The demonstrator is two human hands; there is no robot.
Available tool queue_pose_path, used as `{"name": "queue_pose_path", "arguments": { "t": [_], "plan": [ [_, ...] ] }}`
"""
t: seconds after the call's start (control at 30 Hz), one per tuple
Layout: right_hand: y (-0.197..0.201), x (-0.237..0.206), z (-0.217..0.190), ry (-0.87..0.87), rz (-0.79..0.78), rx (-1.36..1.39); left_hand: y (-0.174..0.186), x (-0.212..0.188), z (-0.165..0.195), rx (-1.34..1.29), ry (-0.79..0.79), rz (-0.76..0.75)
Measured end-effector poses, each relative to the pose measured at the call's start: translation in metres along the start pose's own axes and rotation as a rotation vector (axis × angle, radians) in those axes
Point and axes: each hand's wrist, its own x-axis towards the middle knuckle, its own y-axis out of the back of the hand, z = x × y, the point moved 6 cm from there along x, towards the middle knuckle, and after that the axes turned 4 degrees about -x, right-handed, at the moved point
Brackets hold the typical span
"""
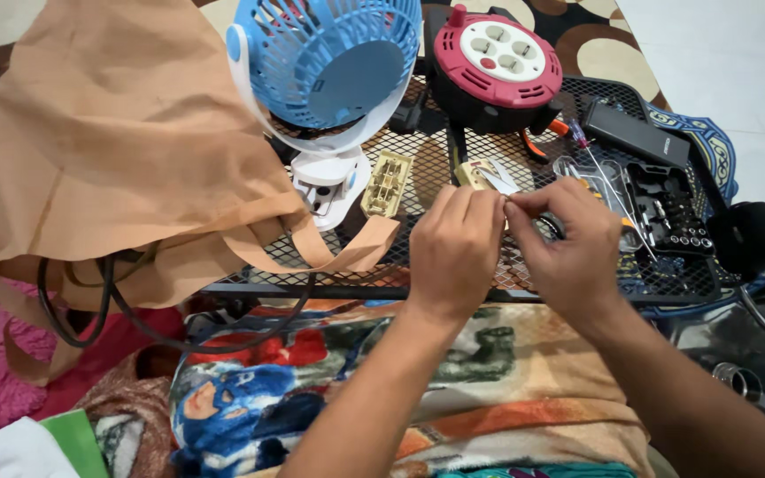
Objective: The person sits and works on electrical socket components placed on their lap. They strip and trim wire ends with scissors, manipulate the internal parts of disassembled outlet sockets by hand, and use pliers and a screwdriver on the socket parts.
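This looks like a home, with repair work done on the floor. A black mesh rack (453, 265) serves as a low workbench. Behind it lies a patterned carpet (591, 35), beside it white floor tiles (728, 62), and before it a colourful cartoon blanket (329, 389).

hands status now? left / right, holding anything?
Left hand: fingers pinched shut at the fingertips; what it grips is too small to tell.
Right hand: fingers pinched shut, meeting the left; item hidden.
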Motion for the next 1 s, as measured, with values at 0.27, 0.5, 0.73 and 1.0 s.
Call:
{"name": "queue_pose_path", "arguments": {
  "t": [0.27,0.5,0.73,1.0],
  "plan": [
    [0.003,-0.007,0.035,-0.106,-0.010,0.325,-0.001,0.000,0.004,-0.221,0.128,-0.032],
    [-0.003,-0.020,0.057,-0.231,-0.014,0.642,-0.012,0.011,-0.001,-0.497,0.403,-0.142],
    [-0.010,-0.025,0.074,-0.365,0.004,0.758,-0.022,0.006,-0.005,-0.634,0.575,-0.188],
    [-0.004,-0.021,0.071,-0.269,0.039,0.693,-0.032,0.007,-0.019,-0.742,0.613,-0.317]
  ]
}}
